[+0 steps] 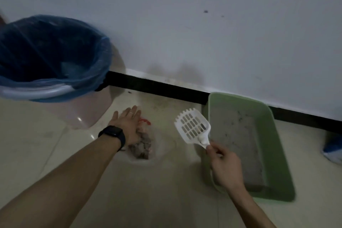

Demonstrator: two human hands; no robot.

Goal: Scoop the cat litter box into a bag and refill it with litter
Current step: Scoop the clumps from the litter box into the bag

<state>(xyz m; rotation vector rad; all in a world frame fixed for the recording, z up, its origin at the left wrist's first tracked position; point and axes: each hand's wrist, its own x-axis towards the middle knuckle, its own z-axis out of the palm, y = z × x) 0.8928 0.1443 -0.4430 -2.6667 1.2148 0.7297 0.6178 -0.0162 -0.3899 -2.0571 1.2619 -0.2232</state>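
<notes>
A green litter box (277,163) with grey litter (238,146) sits on the floor against the wall at the right. My right hand (224,164) grips the handle of a white slotted scoop (192,127), held empty in the air just left of the box. A clear bag (143,146) with grey clumps and a red tie lies on the floor in the middle. My left hand (127,122), with a black watch on the wrist, stretches flat with fingers apart over the bag's far end; whether it touches the bag is unclear.
A pink bin lined with a blue bag (53,57) stands at the left by the wall. A black skirting strip (159,87) runs along the wall base. A blue and white object (333,151) lies at the right edge. Pale floor tiles spread below.
</notes>
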